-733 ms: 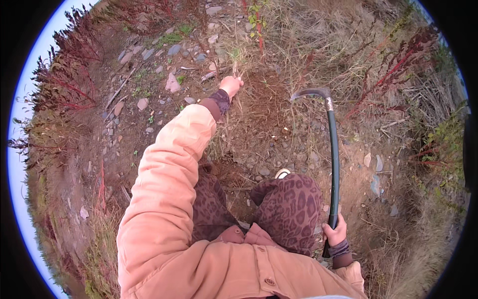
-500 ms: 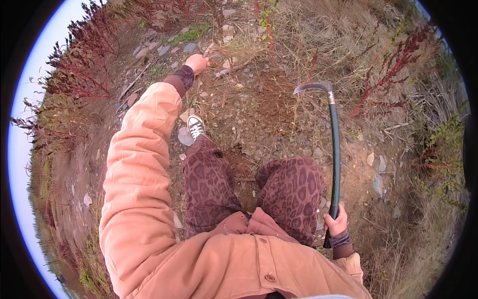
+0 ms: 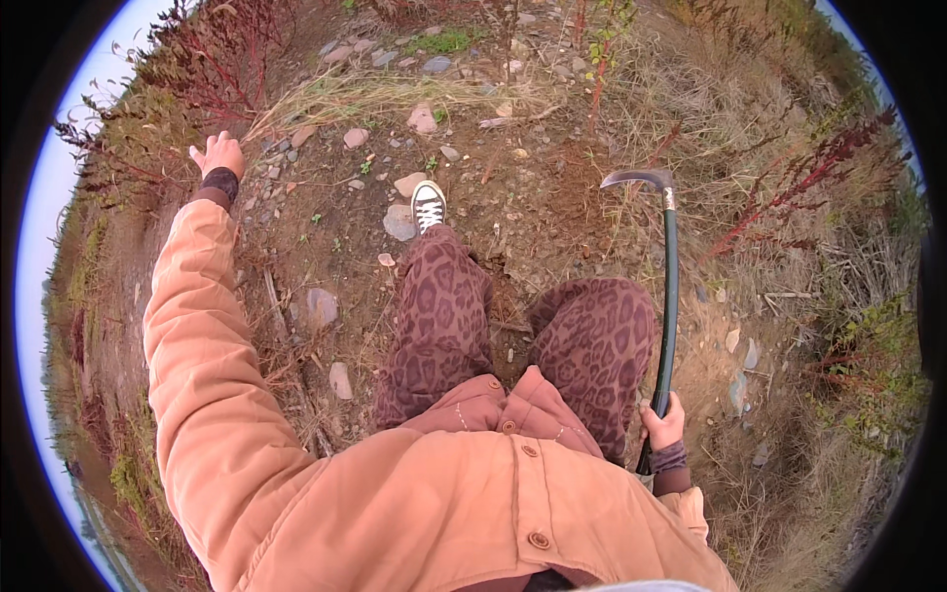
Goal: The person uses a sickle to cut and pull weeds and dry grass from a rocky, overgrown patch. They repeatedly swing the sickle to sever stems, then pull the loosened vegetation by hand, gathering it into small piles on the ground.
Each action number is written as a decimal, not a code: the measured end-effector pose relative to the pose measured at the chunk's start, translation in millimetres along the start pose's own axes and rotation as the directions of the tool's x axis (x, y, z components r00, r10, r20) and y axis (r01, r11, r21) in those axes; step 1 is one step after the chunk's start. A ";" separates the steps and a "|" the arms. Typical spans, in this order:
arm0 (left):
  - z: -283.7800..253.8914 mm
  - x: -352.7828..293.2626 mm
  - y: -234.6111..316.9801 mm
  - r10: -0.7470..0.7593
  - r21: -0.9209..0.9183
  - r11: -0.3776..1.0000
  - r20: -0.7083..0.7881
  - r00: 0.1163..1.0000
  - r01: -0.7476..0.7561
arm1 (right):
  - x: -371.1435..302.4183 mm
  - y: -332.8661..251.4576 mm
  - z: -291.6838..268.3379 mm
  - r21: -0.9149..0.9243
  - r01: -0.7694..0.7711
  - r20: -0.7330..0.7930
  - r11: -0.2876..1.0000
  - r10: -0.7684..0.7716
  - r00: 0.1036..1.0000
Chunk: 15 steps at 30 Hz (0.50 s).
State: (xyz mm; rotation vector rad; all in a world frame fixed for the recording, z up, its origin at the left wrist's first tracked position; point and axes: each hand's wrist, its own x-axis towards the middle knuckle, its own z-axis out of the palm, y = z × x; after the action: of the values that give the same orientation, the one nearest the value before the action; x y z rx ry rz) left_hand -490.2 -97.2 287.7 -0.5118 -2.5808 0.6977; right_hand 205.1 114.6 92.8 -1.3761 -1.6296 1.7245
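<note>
Soft daylight falls evenly; the edges curve strongly.

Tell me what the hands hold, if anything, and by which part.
The right hand grips the sickle near the lower end of its dark handle. The left hand is open beside the long dry grass and appears to hold nothing.

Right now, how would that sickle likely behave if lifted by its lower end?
The sickle is likely stiff: its long handle runs unkinked from the right hand. It may twist, since the blade hooks to one side. The smooth-looking handle could be somewhat slippery.
</note>
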 end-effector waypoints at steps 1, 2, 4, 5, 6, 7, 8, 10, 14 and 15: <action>11.8 -8.4 -23.7 -0.071 -0.003 0.997 0.035 0.997 0.071 | 1.6 -3.3 -0.2 -0.025 -0.002 -0.007 1.000 0.002 1.000; 24.3 -18.8 -46.8 -0.130 0.035 0.991 0.067 0.989 0.128 | 3.6 -6.5 -0.6 -0.028 0.028 0.002 0.999 -0.028 1.000; 48.2 -40.3 -92.1 -0.256 0.064 0.966 0.140 0.957 0.249 | 7.8 -13.2 -1.5 -0.038 -0.005 0.008 0.999 0.006 1.000; 59.7 -51.5 -113.7 -0.316 0.077 0.949 0.173 0.933 0.307 | 10.5 -16.3 -1.7 -0.063 0.017 0.014 0.998 -0.016 1.000; 72.5 -66.9 -136.2 -0.374 0.099 0.927 0.207 0.904 0.361 | 13.7 -19.3 -1.4 -0.091 0.000 0.024 0.996 0.002 1.000; 85.0 -81.9 -156.6 -0.447 0.079 0.894 0.241 0.861 0.442 | 16.9 -21.6 -1.0 -0.123 0.017 0.021 0.992 -0.014 1.000; 96.5 -97.8 -178.0 -0.518 0.065 0.851 0.272 0.811 0.521 | 20.5 -23.7 0.2 -0.156 0.004 0.020 0.988 -0.001 1.000; 116.9 -134.5 -220.8 -0.617 0.066 0.774 0.305 0.726 0.630 | 28.1 -26.3 4.0 -0.166 0.016 0.045 0.986 -0.009 0.999; 141.2 -210.1 -276.5 -0.839 0.320 0.538 0.289 0.460 0.780 | 46.9 -25.4 11.4 -0.191 0.093 0.081 0.977 -0.078 0.994; 145.4 -221.8 -279.7 -0.887 0.399 0.446 0.321 0.333 0.801 | 54.2 -25.2 11.4 -0.292 -0.001 0.026 0.956 0.009 1.000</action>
State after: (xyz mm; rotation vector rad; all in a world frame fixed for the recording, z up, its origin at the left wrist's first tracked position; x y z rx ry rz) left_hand -438.4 -478.2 259.5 1.2356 -2.6298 0.6573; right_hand 163.5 159.1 93.6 -1.4916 -1.9603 1.5558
